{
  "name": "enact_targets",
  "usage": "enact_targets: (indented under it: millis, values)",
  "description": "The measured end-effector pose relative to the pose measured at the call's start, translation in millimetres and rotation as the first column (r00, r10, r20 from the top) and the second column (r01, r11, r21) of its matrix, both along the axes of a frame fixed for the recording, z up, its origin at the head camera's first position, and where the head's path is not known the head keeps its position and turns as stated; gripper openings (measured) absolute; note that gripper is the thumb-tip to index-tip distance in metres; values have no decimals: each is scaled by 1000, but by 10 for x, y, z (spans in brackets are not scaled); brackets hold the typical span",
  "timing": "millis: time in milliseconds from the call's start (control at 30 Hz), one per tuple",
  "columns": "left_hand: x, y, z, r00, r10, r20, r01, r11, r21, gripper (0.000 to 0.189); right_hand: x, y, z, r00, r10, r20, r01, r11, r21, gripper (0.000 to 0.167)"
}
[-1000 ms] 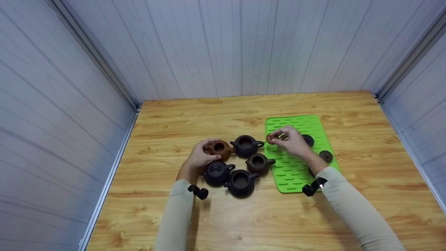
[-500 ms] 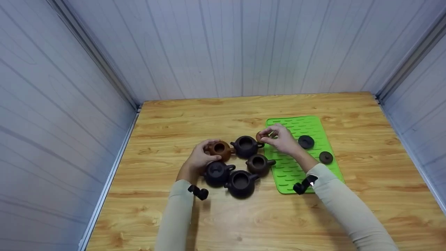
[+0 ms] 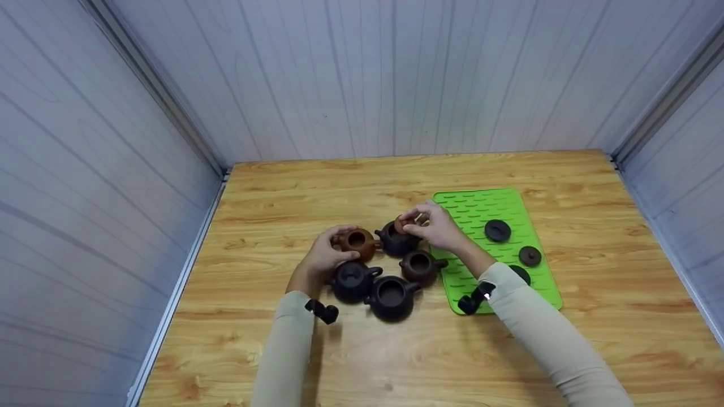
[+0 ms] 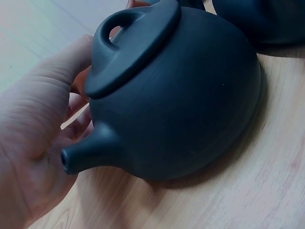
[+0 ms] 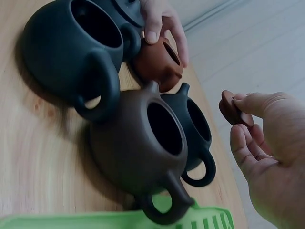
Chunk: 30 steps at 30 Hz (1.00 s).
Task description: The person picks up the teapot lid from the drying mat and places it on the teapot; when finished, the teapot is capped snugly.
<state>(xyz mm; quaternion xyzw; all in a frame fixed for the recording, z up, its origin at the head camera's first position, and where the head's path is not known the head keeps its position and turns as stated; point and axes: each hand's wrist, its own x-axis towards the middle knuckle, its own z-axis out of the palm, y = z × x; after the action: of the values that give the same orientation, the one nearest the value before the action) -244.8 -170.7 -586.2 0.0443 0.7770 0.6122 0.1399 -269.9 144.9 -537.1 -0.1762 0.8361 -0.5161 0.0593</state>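
Note:
My left hand [image 3: 327,252] grips the small reddish-brown teapot [image 3: 365,249], thumb and fingers on either side of its open mouth. Between thumb and fingers, my right hand [image 3: 436,227] pinches a matching reddish-brown lid [image 5: 232,109]. In the head view that lid overlaps the dark teapot [image 3: 396,244] at the back, right of the reddish one. The right wrist view shows the lid raised and tilted, apart from the pots. A black teapot wearing its lid [image 4: 186,95] stands close in front of the left hand and hides part of its fingers.
A brown lidless teapot [image 3: 419,268] and a black lidless teapot [image 3: 391,310] complete the cluster. To the right, a green ridged mat [image 3: 472,198] bears a black lid [image 3: 498,230], a brown lid [image 3: 530,256] and another dark lid [image 3: 520,275] partly under the right sleeve.
My right hand has carried the reddish-brown lid leftward from over the green mat to over the back dark teapot. The left hand and the teapots have stayed put.

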Motion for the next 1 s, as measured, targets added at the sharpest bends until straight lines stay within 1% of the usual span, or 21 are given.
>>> enact_targets:
  millis: [133, 300, 467, 733, 1000]
  values:
    - [-15, 7, -1, 1000, 6, -8, -6, 1000, -9, 65, 0, -99, 14, 1000, 13, -5, -13, 1000, 3, 20]
    - [-15, 8, 18, 1000, 9, 5, -9, 1000, -10, 66, 16, -231, 45, 999, 29, -15, -30, 999, -12, 20]
    - [1, 19, 48, 1000, 12, 20, -12, 1000, 14, 67, 20, -371, 80, 999, 43, -2, -43, 999, -21, 20]
    - [11, 27, 42, 1000, -2, 14, 1, 1000, 23, 66, 49, -570, 87, 997, 75, -7, -75, 997, -6, 19]
    - [9, 38, 26, 999, 30, 19, -30, 999, 18, 65, 80, -749, 124, 994, 113, -10, -113, 994, 2, 19]
